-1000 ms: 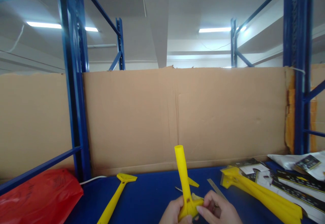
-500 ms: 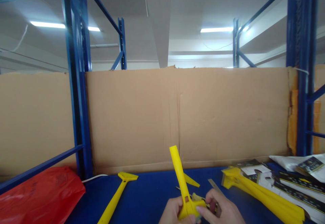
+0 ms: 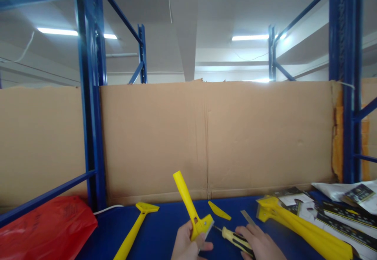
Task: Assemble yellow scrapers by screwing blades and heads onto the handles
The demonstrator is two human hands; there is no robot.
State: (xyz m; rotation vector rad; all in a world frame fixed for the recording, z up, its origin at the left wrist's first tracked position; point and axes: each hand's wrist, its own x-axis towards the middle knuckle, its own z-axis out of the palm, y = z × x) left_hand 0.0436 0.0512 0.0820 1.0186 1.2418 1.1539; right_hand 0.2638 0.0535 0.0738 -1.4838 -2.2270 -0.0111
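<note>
My left hand [image 3: 185, 244] is closed around a yellow scraper [image 3: 187, 197], its handle tilted up to the left and a metal blade along its head. Lower right of it, my right hand [image 3: 262, 245] has its fingers wrapped over a screwdriver [image 3: 235, 239] with a pale yellow and black handle. The screwdriver's shaft points left, towards the scraper head. A small flat yellow piece [image 3: 219, 211] lies on the blue surface beyond both hands. Just past my right fingers lies a thin metal strip [image 3: 247, 216].
Another yellow scraper [image 3: 134, 228] rests at left, beside a red plastic bag [image 3: 47, 228]. Stacked yellow scrapers [image 3: 303, 224] and black-and-white packaging [image 3: 350, 220] lie at right. A cardboard panel [image 3: 156, 142] stands behind the blue surface [image 3: 159, 228], between blue rack posts [image 3: 92, 134].
My left hand has moved left with the scraper and turned its head to show the blade. My right hand has left the scraper and closed on the screwdriver, which has shifted slightly right.
</note>
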